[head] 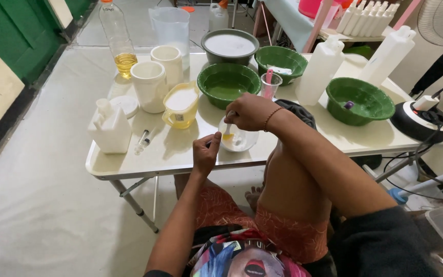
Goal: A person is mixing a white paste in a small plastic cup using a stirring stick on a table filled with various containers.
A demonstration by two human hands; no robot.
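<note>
A small clear plastic cup (238, 140) with a little yellow liquid in its bottom stands near the front edge of the low folding table (129, 164). My right hand (250, 111) is over the cup, shut on a thin white stirrer (228, 124) that dips into the liquid. At the cup's left side my left hand (205, 152) is curled, its fingertips touching the rim. My raised knee is just behind the cup.
On the table stand a yellow jug of white liquid (181, 105), a syringe (143, 140), a white canister (110, 128), two white tubs (149, 84), an oil bottle (117, 38), three green bowls (225, 83), tall white bottles (320, 69) and a black-and-white appliance (420, 119).
</note>
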